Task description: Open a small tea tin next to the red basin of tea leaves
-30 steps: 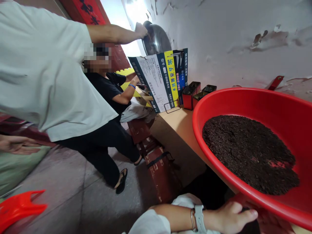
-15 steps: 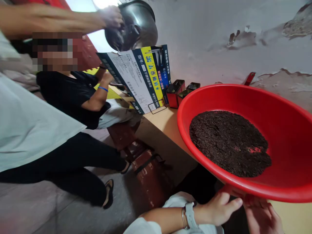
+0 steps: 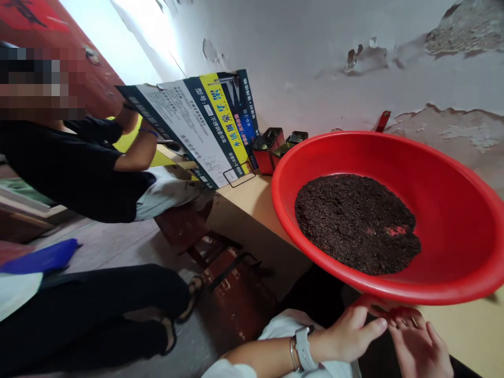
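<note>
Scanning from the left, I saw a co-worker in a black shirt (image 3: 71,168) sitting on a bench, then a printed cardboard box (image 3: 197,126) propped on the table (image 3: 252,199). Just beside the box stood small red tins (image 3: 268,152) with their lids off; I could not see what was in them.

My left hand (image 3: 350,331) sat low under the near rim of the red basin (image 3: 283,210), fingers loosely curled and thumb stretched toward the other hand; I could not tell whether it gripped anything. The basin rested on the table edge, overhanging toward me, with a shallow heap of dark, dry tea leaves (image 3: 354,220) in it. My right hand (image 3: 417,346) lay slack with fingers spread, empty, under the rim.

I judged the hands were meeting below the basin. Any shift would have called for a firm two-handed hold on the rim, kept level.
</note>
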The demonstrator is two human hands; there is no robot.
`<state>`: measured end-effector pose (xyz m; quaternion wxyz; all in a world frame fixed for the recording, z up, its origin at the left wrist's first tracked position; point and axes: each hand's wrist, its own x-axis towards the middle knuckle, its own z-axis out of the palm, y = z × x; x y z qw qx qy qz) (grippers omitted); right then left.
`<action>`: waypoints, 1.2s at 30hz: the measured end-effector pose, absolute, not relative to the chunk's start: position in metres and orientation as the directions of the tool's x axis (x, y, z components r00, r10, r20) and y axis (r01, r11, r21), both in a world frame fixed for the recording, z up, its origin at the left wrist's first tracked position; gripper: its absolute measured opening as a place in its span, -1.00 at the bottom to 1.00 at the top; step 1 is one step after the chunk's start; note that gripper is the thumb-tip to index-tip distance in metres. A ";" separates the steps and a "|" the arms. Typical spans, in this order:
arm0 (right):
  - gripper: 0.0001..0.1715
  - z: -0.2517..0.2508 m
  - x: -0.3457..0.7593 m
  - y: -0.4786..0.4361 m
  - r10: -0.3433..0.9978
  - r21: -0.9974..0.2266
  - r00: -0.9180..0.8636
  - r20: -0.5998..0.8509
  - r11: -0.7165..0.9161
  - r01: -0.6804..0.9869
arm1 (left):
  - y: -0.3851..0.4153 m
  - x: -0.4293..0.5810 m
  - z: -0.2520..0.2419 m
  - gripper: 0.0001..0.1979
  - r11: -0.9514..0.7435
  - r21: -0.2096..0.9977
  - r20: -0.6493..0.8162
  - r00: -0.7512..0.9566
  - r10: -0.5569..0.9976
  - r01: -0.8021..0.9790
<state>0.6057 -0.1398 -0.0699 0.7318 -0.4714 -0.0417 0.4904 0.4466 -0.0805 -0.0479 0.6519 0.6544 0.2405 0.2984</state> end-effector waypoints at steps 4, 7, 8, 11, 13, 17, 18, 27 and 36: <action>-0.60 -0.074 0.605 -0.142 0.785 -0.767 0.527 -0.324 0.108 -0.632 | -0.082 0.446 -0.049 -0.55 -0.023 0.999 0.052 0.707 0.705 -0.050; -0.61 -0.075 0.606 -0.144 0.813 -0.803 0.521 -0.260 0.118 -0.584 | -0.084 0.448 -0.049 -0.55 -0.002 0.999 0.028 0.713 0.700 -0.037; -0.60 -0.074 0.606 -0.145 0.818 -0.808 0.517 -0.253 0.115 -0.577 | -0.084 0.449 -0.050 -0.54 0.002 0.999 0.023 0.716 0.697 -0.033; -0.59 -0.075 0.608 -0.148 0.802 -0.808 0.534 -0.268 0.114 -0.578 | -0.086 0.451 -0.051 -0.51 0.002 1.000 0.009 0.725 0.689 -0.014; -0.59 -0.076 0.608 -0.150 0.781 -0.799 0.552 -0.292 0.118 -0.589 | -0.087 0.451 -0.051 -0.50 -0.003 1.000 -0.004 0.726 0.688 0.008; -0.62 -0.078 0.606 -0.153 0.773 -0.785 0.555 -0.307 0.125 -0.607 | -0.087 0.452 -0.049 -0.51 -0.014 1.000 0.014 0.722 0.691 -0.007; -0.62 -0.078 0.605 -0.153 0.773 -0.783 0.556 -0.304 0.130 -0.608 | -0.088 0.452 -0.048 -0.51 -0.016 1.000 0.023 0.721 0.693 -0.017; -0.62 -0.073 0.603 -0.162 0.788 -0.790 0.566 -0.242 0.179 -0.586 | -0.094 0.455 -0.050 -0.48 0.008 1.000 -0.013 0.740 0.672 0.010; -0.63 -0.072 0.600 -0.166 0.800 -0.796 0.567 -0.195 0.208 -0.568 | -0.097 0.455 -0.044 -0.57 0.036 0.999 -0.028 0.755 0.655 0.006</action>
